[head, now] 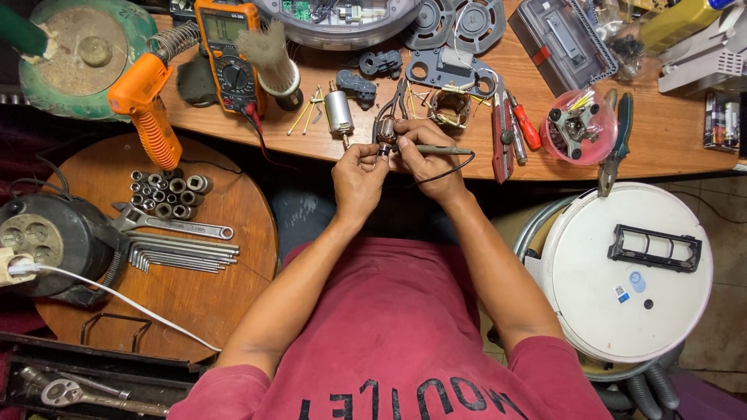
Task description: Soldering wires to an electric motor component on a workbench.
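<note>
Head view. The small motor armature (384,131) sits at the near edge of the wooden desk (669,148), directly above the two hands and between them. Its long axis runs roughly from 12 o'clock to 6 o'clock, shaft end pointing down toward the person.

The left hand (358,180) lies at 7 o'clock from the armature. Its fingers (369,153) are clenched around the lower part of the armature and hold it upright. This hand is the nearer of the two to the part.

The right hand (424,159) lies at 4 o'clock from the armature. Its fingers (405,143) are clenched on a slim probe (440,149), held pen-fashion. The probe's long axis runs from 3 o'clock to 9 o'clock, with its tip toward the armature; whether the tip touches the armature cannot be told. A dark lead runs from the probe's 3 o'clock end and curves back below the hand.

At 10 o'clock from the hands stands an orange multimeter (227,50). A cylindrical motor (339,111) lies just beside the armature at 10 o'clock. Red-handled screwdrivers (515,128) lie at 2 o'clock, well apart from the fingers.
</note>
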